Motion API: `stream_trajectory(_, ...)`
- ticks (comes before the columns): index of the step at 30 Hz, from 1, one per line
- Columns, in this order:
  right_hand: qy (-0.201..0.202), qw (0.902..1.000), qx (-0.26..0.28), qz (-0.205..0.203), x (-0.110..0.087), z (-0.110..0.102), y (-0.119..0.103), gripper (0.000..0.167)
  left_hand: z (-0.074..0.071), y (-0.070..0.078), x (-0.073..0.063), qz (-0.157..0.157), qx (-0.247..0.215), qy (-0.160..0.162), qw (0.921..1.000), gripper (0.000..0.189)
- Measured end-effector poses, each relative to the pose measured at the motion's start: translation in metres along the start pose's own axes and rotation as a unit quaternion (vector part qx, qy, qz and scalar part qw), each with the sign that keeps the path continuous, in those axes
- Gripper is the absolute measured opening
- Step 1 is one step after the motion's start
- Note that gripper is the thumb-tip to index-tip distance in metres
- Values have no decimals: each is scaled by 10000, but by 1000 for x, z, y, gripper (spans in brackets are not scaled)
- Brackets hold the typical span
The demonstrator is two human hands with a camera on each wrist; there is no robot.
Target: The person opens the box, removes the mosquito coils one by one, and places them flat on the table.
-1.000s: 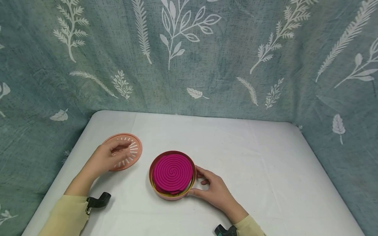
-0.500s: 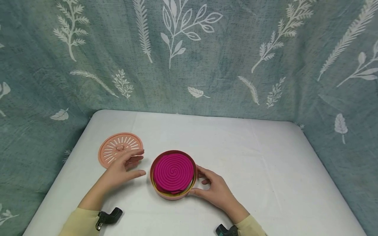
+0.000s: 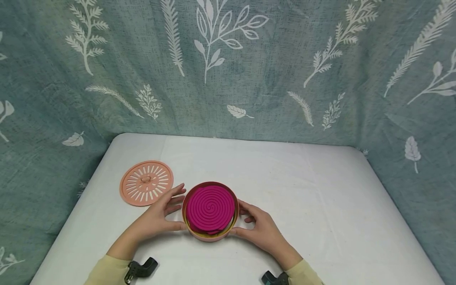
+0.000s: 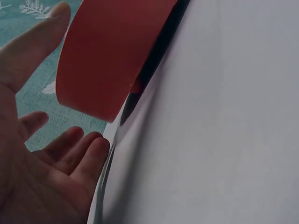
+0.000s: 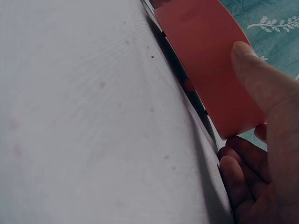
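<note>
Lid (image 3: pixel 146 186) is already off, lying flat on the white table (image 3: pixel 303 190) up and left of the round box (image 3: pixel 209 238), so that part looks done. Not done as it stands: nothing covers the box, and the pink coil (image 3: pixel 210 208) is sitting inside it. Box is right between the two hands, btw. Right hand (image 3: pixel 254 227) grips its right side, thumb against the wall; left hand (image 3: pixel 160 215) has its fingers spread by the left side, thumb tip right at the wall, though I can't tell if it's touching. Coil's a tight matte spiral, with another layer seemingly peeking out below. Box wall is smooth, plain orangey-red, probably metal, goldish inside. Lid's a thin disc with slots fanning out and a little ring handle.
</note>
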State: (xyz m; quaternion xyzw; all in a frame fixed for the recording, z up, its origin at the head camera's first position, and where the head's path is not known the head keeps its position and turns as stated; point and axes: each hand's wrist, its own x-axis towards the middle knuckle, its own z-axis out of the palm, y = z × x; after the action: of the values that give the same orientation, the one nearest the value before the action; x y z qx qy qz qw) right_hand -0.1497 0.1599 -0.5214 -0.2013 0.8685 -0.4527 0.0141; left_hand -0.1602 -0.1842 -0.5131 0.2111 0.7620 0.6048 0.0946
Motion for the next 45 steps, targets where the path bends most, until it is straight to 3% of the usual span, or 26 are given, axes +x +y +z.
stream_trajectory(9, -12, 10000, 13, -19, -1, -1, 0, 88, 10, -4, -1, 88, 179, -92, 9998, 116)
stream_trajectory(32, -90, 9999, 25, 98, -1, 0, 0, 87, 17, -2, 0, -394, 101, 36, 9992, 116)
stream_trajectory(39, -325, 9978, 506, 266, 1, -6, -3, 90, 15, -4, -1, -322, 96, 49, 9994, 115)
stream_trajectory(45, -381, 9948, 878, 335, 6, -17, -6, 83, 15, -4, 1, -352, 149, 25, 9993, 114)
